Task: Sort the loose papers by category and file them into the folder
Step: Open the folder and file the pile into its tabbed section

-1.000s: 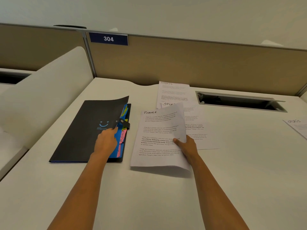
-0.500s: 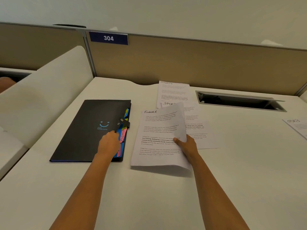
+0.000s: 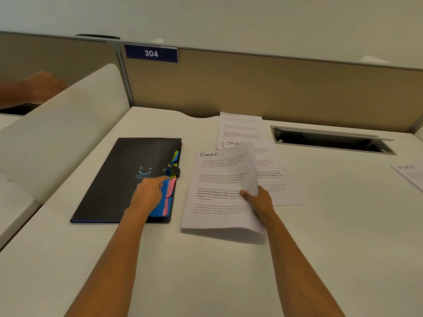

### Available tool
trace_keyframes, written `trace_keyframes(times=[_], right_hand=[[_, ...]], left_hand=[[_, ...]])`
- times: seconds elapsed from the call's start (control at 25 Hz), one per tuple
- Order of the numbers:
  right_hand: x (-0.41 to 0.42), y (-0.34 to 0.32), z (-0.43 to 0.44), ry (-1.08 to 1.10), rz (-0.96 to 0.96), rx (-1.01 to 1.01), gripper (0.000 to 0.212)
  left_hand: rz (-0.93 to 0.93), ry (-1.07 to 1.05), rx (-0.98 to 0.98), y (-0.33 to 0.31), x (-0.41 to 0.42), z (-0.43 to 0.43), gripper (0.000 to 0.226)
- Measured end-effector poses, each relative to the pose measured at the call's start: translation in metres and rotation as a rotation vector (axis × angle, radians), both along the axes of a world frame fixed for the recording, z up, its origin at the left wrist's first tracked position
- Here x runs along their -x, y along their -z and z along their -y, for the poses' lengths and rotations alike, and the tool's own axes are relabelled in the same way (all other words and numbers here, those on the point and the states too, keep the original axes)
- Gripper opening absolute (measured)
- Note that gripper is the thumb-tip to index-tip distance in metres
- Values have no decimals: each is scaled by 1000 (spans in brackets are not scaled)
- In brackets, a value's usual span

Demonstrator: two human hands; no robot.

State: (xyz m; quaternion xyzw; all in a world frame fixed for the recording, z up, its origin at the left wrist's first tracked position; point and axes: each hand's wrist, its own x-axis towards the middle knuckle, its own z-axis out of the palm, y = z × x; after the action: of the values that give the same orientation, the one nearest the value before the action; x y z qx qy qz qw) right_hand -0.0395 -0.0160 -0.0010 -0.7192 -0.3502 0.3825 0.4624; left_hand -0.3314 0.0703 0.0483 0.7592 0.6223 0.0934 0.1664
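A black folder (image 3: 121,179) with a blue smiley lies flat on the white desk (image 3: 206,271), left of centre. Coloured index tabs, pink, yellow and blue, stick out along its right edge. My left hand (image 3: 150,193) rests on that edge with the forefinger stretched over the tabs, holding nothing. My right hand (image 3: 259,200) pinches the right side of a sheet headed FINANCE (image 3: 219,191), lifted slightly off the desk. Behind it lie two sheets headed SPORTS (image 3: 240,126), and another sheet (image 3: 274,184) lies under my right hand.
A further SPORTS sheet (image 3: 409,175) lies at the desk's right edge. A cable slot (image 3: 332,140) opens in the desk at the back right. A brown partition with sign 304 (image 3: 151,53) closes the back. Another person's hand (image 3: 43,85) shows beyond the white side divider.
The folder's cover, lifted a second ago, now lies flat. My left hand slid down to the tabs. Another person's hand came into view at the far left.
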Motion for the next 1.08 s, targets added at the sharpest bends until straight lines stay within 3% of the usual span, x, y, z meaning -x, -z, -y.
trace_keyframes(times=[0.2,0.36,0.48,0.92,1.08], right_hand=[[1,-2,0,-1,1,3,43],[1,-3,1,0,1,-6,43],[0,-2,1,1,13,-5,44],[1,-3,2,-10,-4,-5,44],[2,-4,3,-11,0,1,43]], left_hand=[[51,-105,5,-6,0,1,42],[-75,-81,-31,-1,-10,3,39],[-135,-43,-65,10,-14,6,50],[-28,-125,-25,11,-13,0,33],[-87,-176,-8,11,-23,1,31]])
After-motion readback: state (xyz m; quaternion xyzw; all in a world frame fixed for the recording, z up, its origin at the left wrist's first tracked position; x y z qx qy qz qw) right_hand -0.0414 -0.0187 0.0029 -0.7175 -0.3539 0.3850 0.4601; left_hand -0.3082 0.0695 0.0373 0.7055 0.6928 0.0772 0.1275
